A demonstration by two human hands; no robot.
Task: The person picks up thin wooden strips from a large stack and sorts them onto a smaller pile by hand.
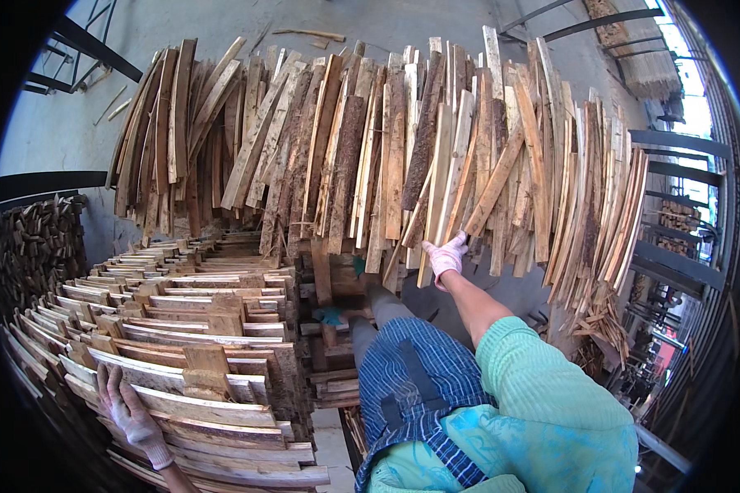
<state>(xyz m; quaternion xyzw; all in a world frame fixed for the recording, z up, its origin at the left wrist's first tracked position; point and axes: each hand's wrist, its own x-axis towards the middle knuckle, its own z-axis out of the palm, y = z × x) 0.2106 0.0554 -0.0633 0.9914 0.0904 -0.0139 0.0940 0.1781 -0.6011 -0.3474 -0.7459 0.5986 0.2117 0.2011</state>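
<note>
Watching from afar, I see the left hand (131,415) spread loosely at the layered stack (189,406), seemingly well built up, while the right hand (446,256), its grip unclear to me, touches many wooden strips (345,168) remaining heaped ahead

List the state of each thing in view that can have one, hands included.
Left hand: gloved, fingers extended, over the stacked boards
Right hand: gloved, thumb and fingers spread, at the slats' near ends; grip unclear
Stacked boards: layered
Long slats: heaped side by side, some crossing
Apron: worn
Loose strip: lying on the floor
</note>
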